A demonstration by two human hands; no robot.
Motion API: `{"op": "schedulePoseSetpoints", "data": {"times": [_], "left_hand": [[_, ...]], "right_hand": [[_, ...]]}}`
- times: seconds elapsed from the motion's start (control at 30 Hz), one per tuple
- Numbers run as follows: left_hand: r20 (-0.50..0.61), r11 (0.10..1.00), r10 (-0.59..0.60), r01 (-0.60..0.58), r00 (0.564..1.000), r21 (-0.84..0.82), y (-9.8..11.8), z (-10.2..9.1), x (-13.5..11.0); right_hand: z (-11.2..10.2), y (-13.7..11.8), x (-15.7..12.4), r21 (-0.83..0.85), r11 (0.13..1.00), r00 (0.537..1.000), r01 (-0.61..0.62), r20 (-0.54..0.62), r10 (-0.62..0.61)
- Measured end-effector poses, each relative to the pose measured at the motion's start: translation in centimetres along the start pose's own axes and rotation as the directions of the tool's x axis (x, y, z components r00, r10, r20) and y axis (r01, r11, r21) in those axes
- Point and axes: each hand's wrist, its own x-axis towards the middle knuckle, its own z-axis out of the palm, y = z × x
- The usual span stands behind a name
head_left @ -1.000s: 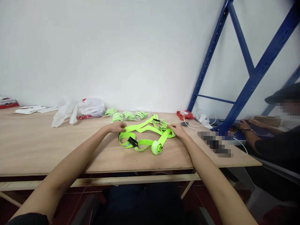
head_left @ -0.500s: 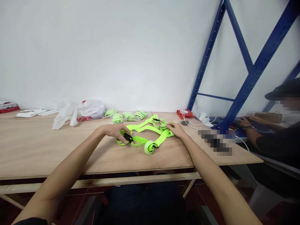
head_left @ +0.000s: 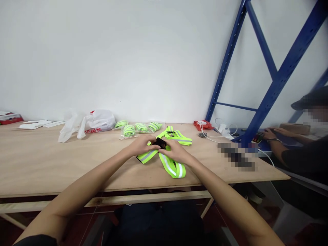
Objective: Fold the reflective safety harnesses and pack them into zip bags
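A neon-yellow reflective strap harness (head_left: 171, 164) with silver stripes lies in front of me on the wooden table (head_left: 118, 174). Its black plastic buckle (head_left: 160, 143) is held between both hands, a little above the tabletop. My left hand (head_left: 143, 144) is closed on the buckle's left end, thumb toward me. From the other side my right hand (head_left: 175, 150) grips the right end. Whether the buckle's two halves are locked together cannot be made out. Strap loops hang toward the near edge, and another part (head_left: 179, 136) spreads out behind my right hand.
Several bagged reflective straps (head_left: 128, 130) lie by the wall, beside a white plastic bag (head_left: 102, 119). At the right are a red pouch (head_left: 203, 125), white cables and a blue metal rack (head_left: 266, 92). Another person's hand (head_left: 269, 134) is beyond it.
Both hands have come together at the middle, bringing the buckle from the left. The straps, looser and spread wider before, now gather beneath the hands with striped sides showing.
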Motion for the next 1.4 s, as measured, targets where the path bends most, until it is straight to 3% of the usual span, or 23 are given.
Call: {"op": "schedulePoseSetpoints", "data": {"times": [0.1, 0.17, 0.23, 0.3, 0.37, 0.47, 0.6, 0.7, 0.8, 0.9, 1.0, 1.03, 1.1, 1.17, 1.23, 1.3, 1.4], "left_hand": [[-0.083, 0.982, -0.019, 0.003, 0.996, -0.191, -0.6, 0.9, 0.3], [-0.048, 0.965, -0.020, 0.007, 0.999, -0.262, -1.4, 1.3, 0.5], [0.086, 0.981, -0.015, 0.031, 0.996, -0.192, -2.4, 1.7, 0.7], [0.235, 0.995, -0.050, 0.069, 0.971, -0.074, -3.5, 2.3, 0.9], [0.317, 0.994, -0.104, 0.109, 0.943, 0.003, -4.4, 2.7, 0.9], [0.331, 0.987, -0.156, 0.137, 0.931, 0.079, -4.9, 2.8, 0.8], [0.301, 0.962, -0.210, 0.142, 0.930, 0.235, -4.0, 1.8, 0.2], [0.295, 0.944, -0.204, 0.108, 0.934, 0.311, -2.7, 0.8, 0.0], [0.315, 0.944, -0.155, 0.047, 0.936, 0.326, -1.1, 0.2, -0.1], [0.405, 0.992, -0.092, 0.048, 0.910, 0.118, 0.4, 0.4, -0.3], [0.531, 0.951, -0.017, 0.178, 0.847, -0.255, 1.7, 0.9, -0.3], [0.538, 0.918, 0.009, 0.207, 0.843, -0.339, 1.8, 1.2, -0.2], [0.475, 0.887, 0.025, 0.200, 0.880, -0.416, 1.7, 1.5, 0.5], [0.338, 0.951, -0.040, 0.140, 0.940, -0.275, 0.6, 1.6, 1.8], [0.190, 0.993, -0.114, 0.110, 0.975, 0.031, -1.1, 1.7, 3.5], [0.136, 0.969, -0.157, 0.125, 0.978, 0.215, -3.1, 2.0, 5.1], [0.166, 0.921, -0.235, 0.164, 0.958, 0.354, -5.5, 2.9, 6.6]], "right_hand": [[-0.3, -0.1, -1.0, 0.037, 0.999, 1.000, -0.008, -0.001, 0.008], [-0.9, 0.2, -2.0, 0.051, 0.998, 1.000, 0.027, 0.008, -0.028], [-1.4, 0.5, -3.4, 0.028, 0.998, 0.997, 0.057, 0.049, -0.058], [-2.0, 0.3, -4.9, -0.030, 0.998, 0.992, 0.062, 0.111, -0.058], [-2.5, 0.0, -6.3, -0.115, 0.991, 0.984, 0.062, 0.171, -0.041], [-3.5, -0.5, -7.8, -0.268, 0.960, 0.968, 0.076, 0.252, -0.006], [-5.4, 0.2, -8.9, -0.504, 0.861, 0.951, 0.065, 0.293, 0.100], [-7.1, 2.4, -9.3, -0.653, 0.757, 0.945, 0.039, 0.270, 0.184], [-8.4, 5.8, -9.4, -0.758, 0.651, 0.959, 0.031, 0.207, 0.195], [-8.7, 8.9, -8.8, -0.819, 0.573, 0.970, 0.039, 0.168, 0.174], [-8.1, 11.2, -8.1, -0.826, 0.563, 0.973, 0.015, 0.141, 0.181], [-7.8, 11.8, -7.9, -0.820, 0.572, 0.973, -0.012, 0.123, 0.198], [-7.4, 12.6, -8.1, -0.801, 0.593, 0.963, -0.085, 0.086, 0.254], [-7.5, 13.2, -8.7, -0.779, 0.609, 0.945, -0.150, 0.069, 0.321], [-7.8, 13.5, -9.7, -0.758, 0.622, 0.924, -0.194, 0.072, 0.375], [-8.4, 13.5, -10.9, -0.747, 0.625, 0.910, -0.225, 0.069, 0.410], [-9.0, 13.0, -12.6, -0.745, 0.624, 0.908, -0.237, 0.059, 0.415]]}}
